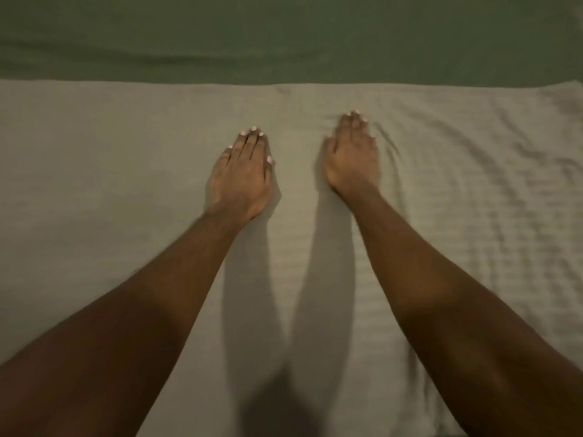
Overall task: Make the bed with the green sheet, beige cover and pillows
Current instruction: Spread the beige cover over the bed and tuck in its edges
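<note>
Reaching forward over a bed, a person lays both hands flat on the beige cover (126, 184), which fills most of the head camera's view. The left hand (241, 178) lies palm down with its fingers straight and close together, gripping nothing; the cloth around it is smooth. The right hand (351, 156), just beside it and slightly farther forward, is likewise palm down with straight fingers and holds nothing, though it appears a little blurred. Small creases fan out in the cover from the right hand's outer edge, and rows of ripples run across the cover's right side. Beyond the cover's straight far edge, the green sheet (284, 36) lies exposed in a wide band across the top of the view, lightly wrinkled toward the left. Both bare forearms cast long shadows onto the cover between them.
</note>
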